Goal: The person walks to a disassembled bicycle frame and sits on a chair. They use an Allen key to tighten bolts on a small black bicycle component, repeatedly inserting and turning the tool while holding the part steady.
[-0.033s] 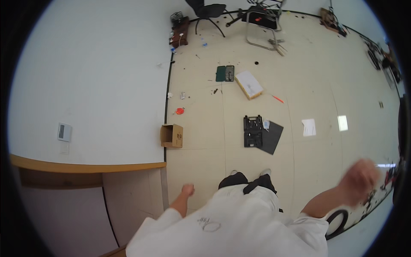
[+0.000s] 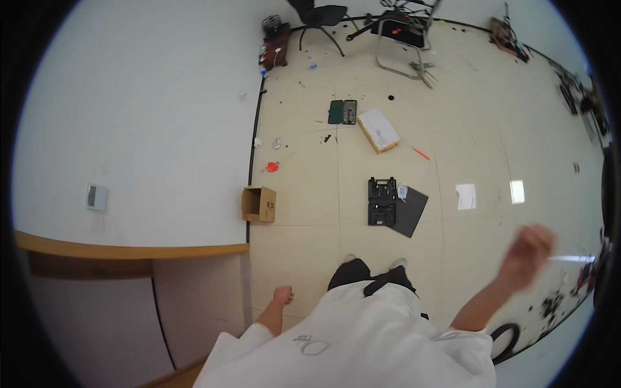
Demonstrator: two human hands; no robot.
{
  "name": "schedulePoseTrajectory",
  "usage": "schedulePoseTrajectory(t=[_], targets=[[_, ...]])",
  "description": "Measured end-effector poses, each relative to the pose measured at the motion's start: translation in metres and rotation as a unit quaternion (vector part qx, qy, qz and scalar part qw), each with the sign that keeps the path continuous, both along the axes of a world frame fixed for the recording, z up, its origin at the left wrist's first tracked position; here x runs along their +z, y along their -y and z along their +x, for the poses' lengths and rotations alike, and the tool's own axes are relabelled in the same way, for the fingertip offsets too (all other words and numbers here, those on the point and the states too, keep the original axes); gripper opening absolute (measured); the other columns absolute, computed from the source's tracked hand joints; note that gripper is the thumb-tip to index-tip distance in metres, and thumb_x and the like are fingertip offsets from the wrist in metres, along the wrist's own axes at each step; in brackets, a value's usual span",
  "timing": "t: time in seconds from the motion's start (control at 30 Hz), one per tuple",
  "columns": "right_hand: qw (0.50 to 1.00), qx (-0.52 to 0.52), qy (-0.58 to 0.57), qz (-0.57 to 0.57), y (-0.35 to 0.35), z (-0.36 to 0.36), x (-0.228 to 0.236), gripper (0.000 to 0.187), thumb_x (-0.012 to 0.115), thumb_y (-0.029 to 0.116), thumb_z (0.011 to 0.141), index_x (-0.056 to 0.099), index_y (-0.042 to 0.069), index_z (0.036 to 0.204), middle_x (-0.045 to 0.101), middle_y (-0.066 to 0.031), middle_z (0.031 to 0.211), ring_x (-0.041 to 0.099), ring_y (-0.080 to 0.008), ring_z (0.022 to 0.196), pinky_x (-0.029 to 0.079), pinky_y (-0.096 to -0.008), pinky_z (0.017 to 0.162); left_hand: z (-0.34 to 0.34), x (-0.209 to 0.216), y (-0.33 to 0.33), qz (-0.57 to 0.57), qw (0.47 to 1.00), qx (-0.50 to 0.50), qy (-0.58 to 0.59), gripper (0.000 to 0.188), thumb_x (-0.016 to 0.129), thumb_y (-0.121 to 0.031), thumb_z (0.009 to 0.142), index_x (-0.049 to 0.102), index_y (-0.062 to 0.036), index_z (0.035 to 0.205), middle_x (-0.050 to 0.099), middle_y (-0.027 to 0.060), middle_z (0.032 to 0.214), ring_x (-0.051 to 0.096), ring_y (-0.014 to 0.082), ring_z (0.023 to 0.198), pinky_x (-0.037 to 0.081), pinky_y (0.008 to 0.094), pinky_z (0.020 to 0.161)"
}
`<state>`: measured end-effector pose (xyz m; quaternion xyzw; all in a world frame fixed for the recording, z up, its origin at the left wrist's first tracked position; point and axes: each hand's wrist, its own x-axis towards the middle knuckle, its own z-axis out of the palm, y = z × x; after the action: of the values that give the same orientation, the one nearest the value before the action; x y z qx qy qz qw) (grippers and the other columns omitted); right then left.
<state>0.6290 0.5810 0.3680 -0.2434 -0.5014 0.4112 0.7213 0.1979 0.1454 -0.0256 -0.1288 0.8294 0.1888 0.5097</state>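
Observation:
My left hand [image 2: 283,295] hangs low beside my white shirt, its fingers curled in. Nothing shows in it, and it touches nothing. Out to the right, my right hand [image 2: 530,255] is raised over the floor. Motion smears its fingers, so their shape is unclear. On the tiles ahead of my feet lies an opened black tool case [image 2: 381,202], partly over a dark grey flat sheet [image 2: 411,212]. Farther off are an opened green case of small parts [image 2: 343,112] and a white-topped box with yellow sides [image 2: 380,130].
An open cardboard box [image 2: 259,205] stands against the left wall, beyond a wood-edged ledge [image 2: 129,249]. White paper [image 2: 466,196] and an orange-red strip [image 2: 422,154] lie on the floor. Chairs [image 2: 404,39] stand at the back. A black ring [image 2: 506,343] is at lower right.
My right hand has moved slightly left and up in the picture. The left hand sits a little lower. The whole view has shifted slightly.

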Motion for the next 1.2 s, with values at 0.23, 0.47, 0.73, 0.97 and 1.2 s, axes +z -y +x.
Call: schedulePoseTrajectory(t=[0.23, 0.47, 0.73, 0.97, 1.2], targets=[[0.859, 0.263, 0.322, -0.298, -0.107, -0.221, -0.208, 0.007, 0.06, 0.01, 0.092, 0.061, 0.003, 0.092, 0.059, -0.0013, 0.074, 0.055, -0.0088, 0.065, 0.045, -0.0235, 0.057, 0.13, -0.002, 0.041, 0.027, 0.953, 0.266, 0.14, 0.026, 0.059, -0.016, 0.09, 0.062, 0.0007, 0.109, 0.067, 0.0123, 0.091, 0.064, 0.0219, 0.072, 0.052, 0.0353, 0.062], [0.658, 0.349, 0.611, -0.27, -0.168, -0.348, -0.364, 0.017, 0.068, 0.02, 0.082, 0.068, 0.003, 0.088, 0.069, -0.0078, 0.075, 0.067, -0.0156, 0.072, 0.053, -0.0311, 0.069, -0.023, -0.032, -0.092, 0.008, 0.969, 0.184, 0.163, 0.021, 0.06, -0.017, 0.09, 0.065, -0.0031, 0.105, 0.068, 0.0098, 0.087, 0.065, 0.02, 0.07, 0.052, 0.0325, 0.058], [0.53, 0.194, 0.522, -0.64, -0.262, -0.33, -0.395, 0.022, 0.063, 0.017, 0.087, 0.065, -0.002, 0.098, 0.069, -0.011, 0.076, 0.069, -0.0215, 0.065, 0.058, -0.036, 0.055, -0.477, 0.065, -0.414, 0.326, 0.915, 0.068, -0.229, 0.023, 0.053, -0.026, 0.095, 0.063, -0.0064, 0.088, 0.062, 0.0033, 0.078, 0.055, 0.0113, 0.068, 0.044, 0.0296, 0.058], [0.582, 0.211, 0.448, -0.645, -0.402, -0.466, -0.414, 0.023, 0.06, 0.019, 0.087, 0.064, -0.004, 0.089, 0.067, -0.014, 0.072, 0.063, -0.0218, 0.053, 0.052, -0.0329, 0.046, -0.609, 0.088, -0.608, 0.36, 0.902, 0.071, -0.229, 0.022, 0.057, -0.027, 0.095, 0.065, -0.0063, 0.099, 0.065, 0.0044, 0.082, 0.06, 0.0118, 0.069, 0.05, 0.0279, 0.059], [0.71, 0.268, 0.338, -0.556, -0.571, -0.678, -0.342, 0.025, 0.059, 0.023, 0.092, 0.063, 0.0, 0.1, 0.069, -0.0118, 0.084, 0.068, -0.0184, 0.068, 0.054, -0.0311, 0.056, -0.578, -0.019, -0.599, 0.133, 0.967, 0.179, 0.125, 0.024, 0.051, -0.026, 0.095, 0.062, -0.0071, 0.104, 0.061, 0.0049, 0.078, 0.056, 0.0161, 0.058, 0.048, 0.0287, 0.056]])
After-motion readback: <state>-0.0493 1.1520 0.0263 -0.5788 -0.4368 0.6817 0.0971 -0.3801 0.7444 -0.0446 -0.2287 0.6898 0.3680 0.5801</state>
